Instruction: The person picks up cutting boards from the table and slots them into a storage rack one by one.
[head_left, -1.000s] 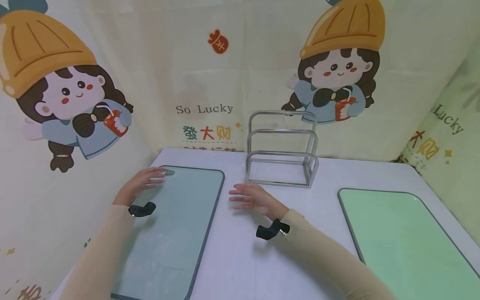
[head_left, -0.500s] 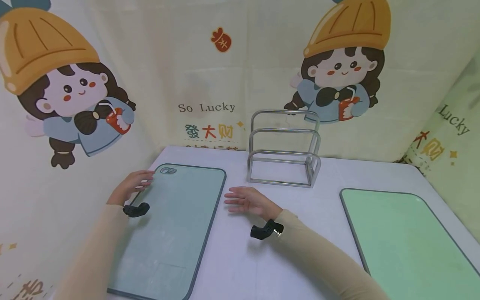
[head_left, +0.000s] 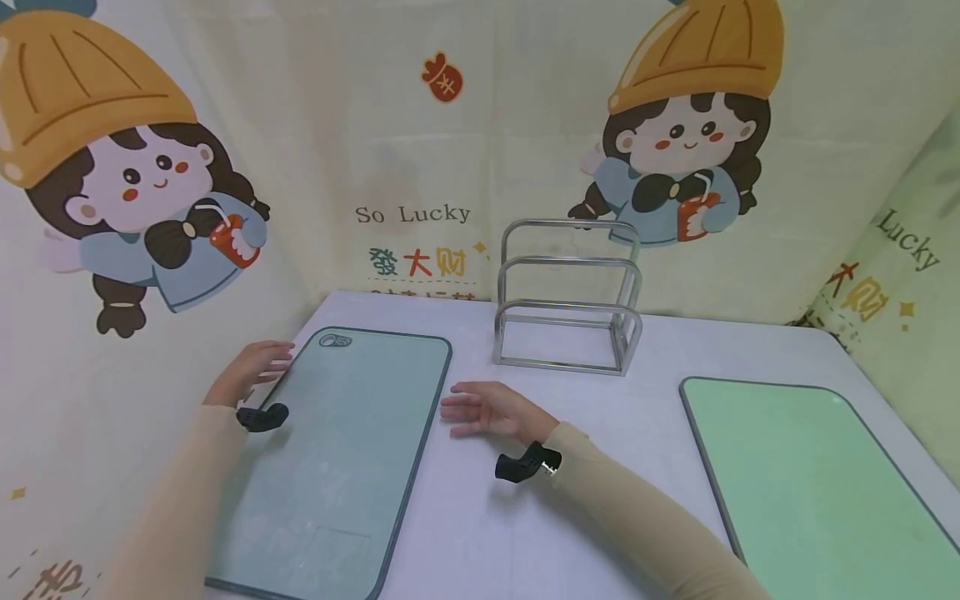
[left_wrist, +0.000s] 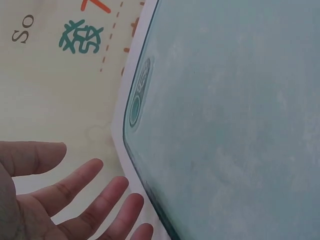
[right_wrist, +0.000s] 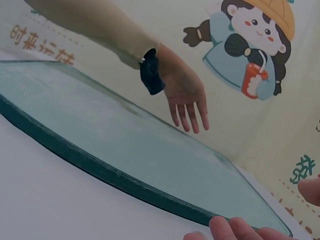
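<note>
A pale blue-green cutting board (head_left: 337, 450) with a dark rim lies flat on the left of the table. My left hand (head_left: 251, 371) is beside its left edge, near the far corner, fingers extended and spread and holding nothing. In the left wrist view those fingers (left_wrist: 112, 192) lie just outside the rim. My right hand (head_left: 498, 412) is next to the board's right edge, thumb apart from the straight fingers. The right wrist view has its fingertips (right_wrist: 240, 230) overlapping the dark edge; whether they touch it I cannot tell.
Behind my right hand stands a metal rack (head_left: 566, 310) with several upright loops. A green cutting board (head_left: 817, 467) with a grey rim lies at the right, partly out of view. A printed cloth (head_left: 397, 150) hangs behind and left of the white table (head_left: 600, 517).
My left hand has moved left, from over the board's far left corner to outside its left edge. My right hand has come slightly left and nearer, toward the board's right edge.
</note>
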